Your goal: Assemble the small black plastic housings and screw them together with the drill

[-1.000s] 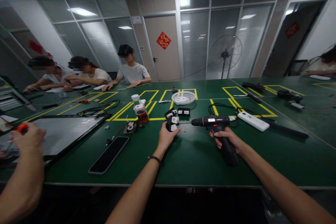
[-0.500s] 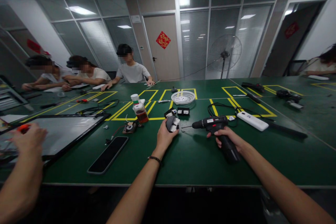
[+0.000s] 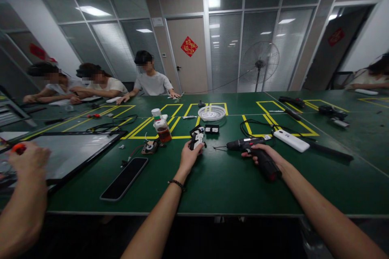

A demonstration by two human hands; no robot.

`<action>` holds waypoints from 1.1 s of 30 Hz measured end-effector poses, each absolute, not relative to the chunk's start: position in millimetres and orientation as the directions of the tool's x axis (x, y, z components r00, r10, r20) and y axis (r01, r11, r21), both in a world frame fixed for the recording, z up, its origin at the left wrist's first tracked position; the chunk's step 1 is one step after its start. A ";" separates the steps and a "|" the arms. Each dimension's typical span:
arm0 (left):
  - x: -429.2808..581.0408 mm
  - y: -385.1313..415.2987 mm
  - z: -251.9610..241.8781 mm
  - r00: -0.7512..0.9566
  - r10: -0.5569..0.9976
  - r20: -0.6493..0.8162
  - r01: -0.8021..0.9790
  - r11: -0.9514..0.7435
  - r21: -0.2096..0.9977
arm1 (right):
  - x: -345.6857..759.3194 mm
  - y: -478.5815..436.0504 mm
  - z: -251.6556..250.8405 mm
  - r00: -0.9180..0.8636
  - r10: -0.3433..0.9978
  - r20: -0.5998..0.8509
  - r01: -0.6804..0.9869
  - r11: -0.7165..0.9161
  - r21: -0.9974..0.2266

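Note:
My left hand (image 3: 190,158) is closed around a small black and white part (image 3: 197,141), whose exact kind I cannot make out. In my right hand (image 3: 267,158) is a black power drill (image 3: 243,144), gripped by its handle. The drill's thin bit points left toward the part, with a gap between them. Just beyond my left hand lie a small black block with a white face (image 3: 212,129) and another black and white piece (image 3: 197,130). A white plastic basket (image 3: 212,113) stands behind these.
Left of my hand stand a bottle of amber liquid (image 3: 164,131) and a small motor-like part with wires (image 3: 149,146). A phone (image 3: 124,179) lies nearer. At right are a white power bank (image 3: 291,140) and cables. A co-worker's hand (image 3: 30,158) holds something orange over a framed panel (image 3: 82,151).
The part in my left hand has turned, showing more of its white side. The drill has dropped slightly and shifted a little right, its bit tilting. The co-worker's hand moved slightly left.

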State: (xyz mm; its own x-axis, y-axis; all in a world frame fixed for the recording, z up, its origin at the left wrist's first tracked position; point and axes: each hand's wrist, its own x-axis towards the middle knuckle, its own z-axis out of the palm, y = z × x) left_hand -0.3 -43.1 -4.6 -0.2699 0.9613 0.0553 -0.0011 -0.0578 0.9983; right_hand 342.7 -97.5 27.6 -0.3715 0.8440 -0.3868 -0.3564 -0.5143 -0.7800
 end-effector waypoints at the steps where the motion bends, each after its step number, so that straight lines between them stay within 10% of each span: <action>1: 0.1 -42.9 -4.6 -0.248 0.968 0.045 -0.028 -0.054 0.998 | 345.9 -95.4 27.6 -0.371 0.830 -0.416 -0.329 -0.536 -0.777; 10: -1.3 -40.8 -9.0 -0.227 0.973 0.045 -0.027 -0.053 0.998 | 373.4 -67.6 33.4 -0.096 0.904 -0.417 0.367 -0.357 -0.859; 15: -4.9 -42.0 -4.8 -0.218 0.976 0.023 -0.036 -0.032 0.999 | 369.7 -59.3 52.0 0.078 0.997 -0.005 0.901 -0.072 -0.428; 21: -8.3 -43.0 -0.7 -0.192 0.981 -0.031 -0.131 0.006 0.991 | 348.0 -69.0 52.1 0.067 0.988 0.141 0.984 -0.042 -0.173; 27: -9.5 -44.2 2.4 -0.184 0.982 -0.041 -0.165 0.010 0.986 | 296.9 -68.1 67.9 -0.057 0.977 0.207 0.981 0.093 -0.171; 33: -9.0 -43.1 -1.6 -0.199 0.980 -0.009 -0.141 -0.019 0.990 | 213.1 -49.1 66.7 -0.545 0.822 0.165 0.829 0.558 -0.036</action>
